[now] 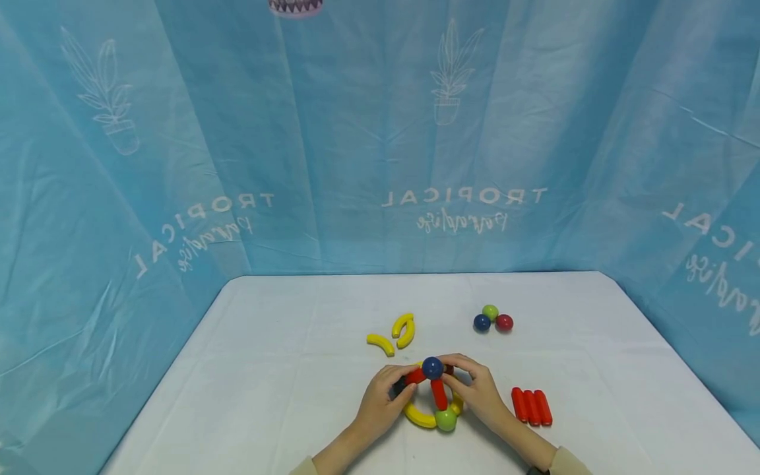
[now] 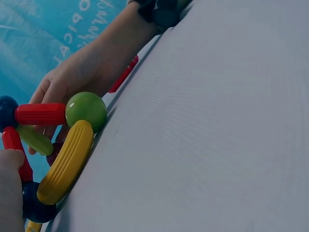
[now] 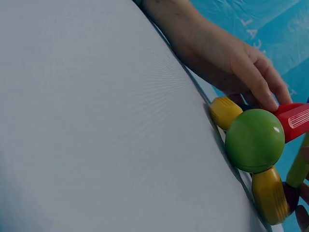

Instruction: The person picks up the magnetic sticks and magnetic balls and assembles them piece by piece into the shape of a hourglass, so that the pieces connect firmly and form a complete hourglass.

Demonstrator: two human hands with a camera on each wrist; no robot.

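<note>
The left hand (image 1: 380, 397) pinches a straight red plastic stick (image 1: 417, 375); the right hand (image 1: 479, 390) pinches a straight light-green plastic stick (image 2: 35, 140).

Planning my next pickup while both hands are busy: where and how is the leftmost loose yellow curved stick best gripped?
Pinch the leftmost yellow stick across the middle of its curve, probably from above and slightly left. It appears to lie flat, both long sides look free there, and the other two loose yellow sticks sit to its right.
</note>
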